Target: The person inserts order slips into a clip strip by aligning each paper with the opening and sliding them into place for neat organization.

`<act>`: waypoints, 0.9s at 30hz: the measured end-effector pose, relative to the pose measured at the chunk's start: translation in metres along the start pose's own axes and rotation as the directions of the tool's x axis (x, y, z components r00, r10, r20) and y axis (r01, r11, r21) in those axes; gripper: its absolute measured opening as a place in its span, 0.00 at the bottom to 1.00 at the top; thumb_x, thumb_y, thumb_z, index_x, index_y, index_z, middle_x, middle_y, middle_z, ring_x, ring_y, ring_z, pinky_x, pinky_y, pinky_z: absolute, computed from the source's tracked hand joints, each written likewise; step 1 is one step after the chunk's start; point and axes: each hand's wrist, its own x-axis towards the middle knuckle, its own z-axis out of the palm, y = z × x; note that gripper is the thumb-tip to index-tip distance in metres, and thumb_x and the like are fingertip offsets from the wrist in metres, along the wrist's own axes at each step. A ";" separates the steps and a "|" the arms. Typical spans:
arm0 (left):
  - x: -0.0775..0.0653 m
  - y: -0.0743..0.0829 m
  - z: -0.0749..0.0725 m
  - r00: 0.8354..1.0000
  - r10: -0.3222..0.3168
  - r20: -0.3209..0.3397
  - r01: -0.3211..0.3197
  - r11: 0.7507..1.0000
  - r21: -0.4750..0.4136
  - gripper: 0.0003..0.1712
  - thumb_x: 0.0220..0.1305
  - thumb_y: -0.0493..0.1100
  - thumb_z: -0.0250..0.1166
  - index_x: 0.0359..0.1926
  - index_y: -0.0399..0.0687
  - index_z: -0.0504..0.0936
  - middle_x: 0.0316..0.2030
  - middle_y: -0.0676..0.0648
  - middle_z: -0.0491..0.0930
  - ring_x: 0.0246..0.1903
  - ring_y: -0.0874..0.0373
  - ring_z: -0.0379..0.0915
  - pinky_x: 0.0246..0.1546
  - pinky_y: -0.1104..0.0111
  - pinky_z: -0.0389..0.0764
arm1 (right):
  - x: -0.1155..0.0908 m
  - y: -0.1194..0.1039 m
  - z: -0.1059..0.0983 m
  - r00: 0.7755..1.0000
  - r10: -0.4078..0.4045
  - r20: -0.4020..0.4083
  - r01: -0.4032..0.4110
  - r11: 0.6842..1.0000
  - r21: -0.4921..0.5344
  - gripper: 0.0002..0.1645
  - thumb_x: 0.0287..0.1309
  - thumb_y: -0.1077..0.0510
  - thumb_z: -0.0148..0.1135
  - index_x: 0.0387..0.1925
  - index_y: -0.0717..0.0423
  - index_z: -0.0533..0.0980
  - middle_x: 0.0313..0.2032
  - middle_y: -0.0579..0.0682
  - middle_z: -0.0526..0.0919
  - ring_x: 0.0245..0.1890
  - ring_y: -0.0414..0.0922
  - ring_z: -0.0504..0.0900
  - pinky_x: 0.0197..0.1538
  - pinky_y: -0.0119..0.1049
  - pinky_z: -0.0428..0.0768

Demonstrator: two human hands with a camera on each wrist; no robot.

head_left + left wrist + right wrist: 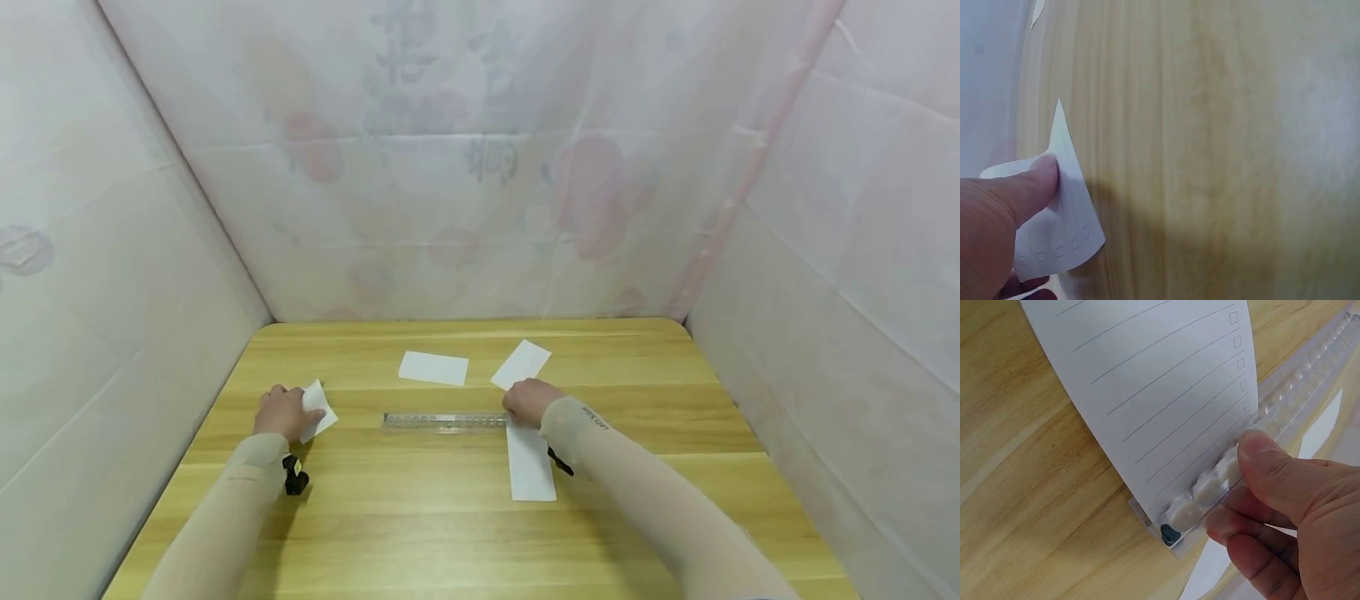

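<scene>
My left hand (282, 412) pinches a white paper slip (318, 412) at the table's left side. In the left wrist view the thumb presses on the curled slip (1072, 206), fingers partly hidden beneath; small dashes run along one edge. My right hand (531, 402) grips the right end of a clear plastic strip (435, 421). The right wrist view shows white round pieces inside this strip (1207, 486), with the thumb on top and fingers at its side. A lined paper with small checkboxes (1166, 387) lies with one end against the strip, and reaches toward the near edge (531, 471).
Two more white slips lie toward the back: one behind the strip (433, 367), another just beyond the right hand (525, 360). The wooden table (390, 533) is bordered by pale printed sheets (480, 275) at the back and sides.
</scene>
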 end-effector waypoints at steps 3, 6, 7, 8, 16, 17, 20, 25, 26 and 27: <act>-0.001 0.002 0.002 0.999 0.038 -0.031 -0.039 0.999 -0.037 0.32 0.60 0.48 0.68 0.56 0.26 0.72 0.47 0.25 0.67 0.41 0.32 0.69 0.35 0.47 0.76 | 0.000 -0.002 0.000 1.000 0.005 0.010 -0.005 1.000 0.001 0.12 0.56 0.62 0.66 0.20 0.47 0.76 0.20 0.38 0.75 0.22 0.37 0.70 0.31 0.31 0.72; -0.002 0.005 0.005 0.997 0.047 -0.060 -0.053 0.993 -0.102 0.31 0.59 0.43 0.68 0.58 0.28 0.70 0.50 0.25 0.65 0.41 0.32 0.71 0.35 0.46 0.77 | 0.000 -0.002 -0.001 1.000 0.010 0.008 -0.010 1.000 -0.006 0.12 0.57 0.62 0.66 0.21 0.48 0.77 0.21 0.38 0.75 0.22 0.37 0.70 0.31 0.31 0.72; -0.002 0.005 0.005 0.997 0.044 -0.069 -0.053 0.991 -0.124 0.32 0.59 0.42 0.69 0.59 0.29 0.69 0.52 0.25 0.63 0.41 0.31 0.72 0.36 0.45 0.77 | 0.000 -0.001 -0.001 1.000 0.011 0.006 -0.011 1.000 -0.011 0.12 0.57 0.61 0.66 0.21 0.47 0.77 0.21 0.38 0.75 0.22 0.37 0.70 0.31 0.31 0.72; -0.001 0.006 0.006 0.996 0.042 -0.077 -0.053 0.988 -0.145 0.32 0.59 0.41 0.69 0.60 0.30 0.68 0.53 0.25 0.62 0.41 0.30 0.71 0.36 0.44 0.76 | 0.000 -0.001 -0.001 1.000 0.013 0.003 -0.013 1.000 -0.009 0.12 0.57 0.62 0.66 0.20 0.47 0.76 0.21 0.38 0.75 0.22 0.37 0.70 0.31 0.31 0.72; -0.002 0.004 0.008 0.993 0.005 -0.117 -0.029 0.978 -0.208 0.42 0.58 0.42 0.70 0.67 0.30 0.60 0.56 0.23 0.60 0.47 0.27 0.69 0.41 0.41 0.74 | 0.002 0.000 -0.003 1.000 0.024 0.001 -0.024 1.000 0.013 0.16 0.56 0.66 0.61 0.18 0.46 0.73 0.19 0.39 0.73 0.21 0.37 0.65 0.30 0.32 0.68; -0.002 0.004 0.008 0.993 0.000 -0.116 -0.024 0.978 -0.208 0.42 0.57 0.42 0.70 0.67 0.30 0.60 0.54 0.22 0.62 0.46 0.27 0.69 0.41 0.41 0.74 | 0.002 0.000 -0.004 1.000 0.023 0.003 -0.023 1.000 0.013 0.16 0.56 0.66 0.61 0.18 0.46 0.73 0.19 0.39 0.72 0.21 0.37 0.64 0.30 0.31 0.68; -0.003 0.004 0.009 0.994 -0.009 -0.105 -0.011 0.981 -0.192 0.44 0.57 0.43 0.71 0.67 0.30 0.58 0.52 0.22 0.65 0.47 0.28 0.69 0.43 0.41 0.73 | 0.000 0.000 -0.004 1.000 0.022 0.006 -0.022 1.000 0.016 0.17 0.56 0.67 0.60 0.18 0.46 0.72 0.19 0.39 0.72 0.20 0.37 0.63 0.29 0.31 0.67; -0.002 0.004 0.009 0.996 0.008 -0.091 -0.024 0.983 -0.183 0.46 0.57 0.44 0.70 0.68 0.28 0.57 0.56 0.22 0.66 0.53 0.27 0.65 0.51 0.40 0.68 | -0.002 -0.001 -0.005 1.000 0.022 0.002 -0.022 1.000 0.013 0.18 0.56 0.68 0.60 0.16 0.47 0.71 0.18 0.40 0.71 0.20 0.37 0.63 0.29 0.31 0.67; -0.002 0.004 0.009 0.996 0.014 -0.092 -0.031 0.982 -0.185 0.45 0.58 0.44 0.70 0.67 0.27 0.58 0.57 0.22 0.66 0.54 0.27 0.64 0.52 0.40 0.67 | -0.003 -0.001 -0.005 1.000 0.022 0.001 -0.022 1.000 0.009 0.18 0.56 0.68 0.61 0.16 0.47 0.71 0.18 0.40 0.71 0.20 0.37 0.63 0.29 0.31 0.67; -0.002 0.004 0.010 0.995 0.019 -0.093 -0.036 0.981 -0.191 0.42 0.58 0.43 0.69 0.67 0.27 0.59 0.57 0.23 0.66 0.55 0.28 0.64 0.53 0.41 0.67 | -0.003 -0.001 -0.005 1.000 0.022 0.001 -0.022 1.000 0.006 0.18 0.56 0.68 0.61 0.16 0.47 0.70 0.18 0.40 0.71 0.20 0.37 0.63 0.29 0.31 0.67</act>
